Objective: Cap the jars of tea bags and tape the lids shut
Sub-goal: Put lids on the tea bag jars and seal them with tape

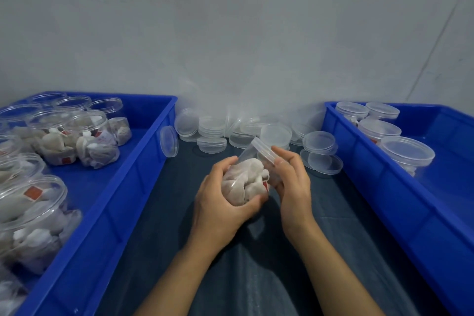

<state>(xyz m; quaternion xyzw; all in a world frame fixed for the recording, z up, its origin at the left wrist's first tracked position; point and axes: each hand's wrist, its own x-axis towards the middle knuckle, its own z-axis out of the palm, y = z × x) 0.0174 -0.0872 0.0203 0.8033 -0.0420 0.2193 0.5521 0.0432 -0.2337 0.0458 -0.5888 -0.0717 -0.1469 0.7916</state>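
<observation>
Gripping a clear jar (246, 182) of tea bags (243, 179), left hand (218, 202) curled round its lower side, thumb across the front. Tilted away, mouth pointing up and to the far side, held above the middle of the dark cloth-covered desk (159, 213). Pinched at the jar's mouth by the right hand (292, 182): a clear lid (264, 150), fingers bent round its rim, lid slanted over the opening; whether fully seated, could not tell. Small red tag (265, 185) showed among the bags.

Beyond the hands, along the desk's far edge against the grey wall (230, 33): a scatter of loose lids (320, 143), some stacked, some flat, one standing on edge just beside the left bin.

Stood at the left edge of the desk: a blue bin (143, 161) holding uncapped jars (95, 141) stuffed with tea bags, several upright, the nearest ones blurred at the frame's edge. Stood at the right edge: a second blue bin (384, 187) with capped jars (407, 154) lined along its near wall.

Bare forearms reached in from the near edge.
</observation>
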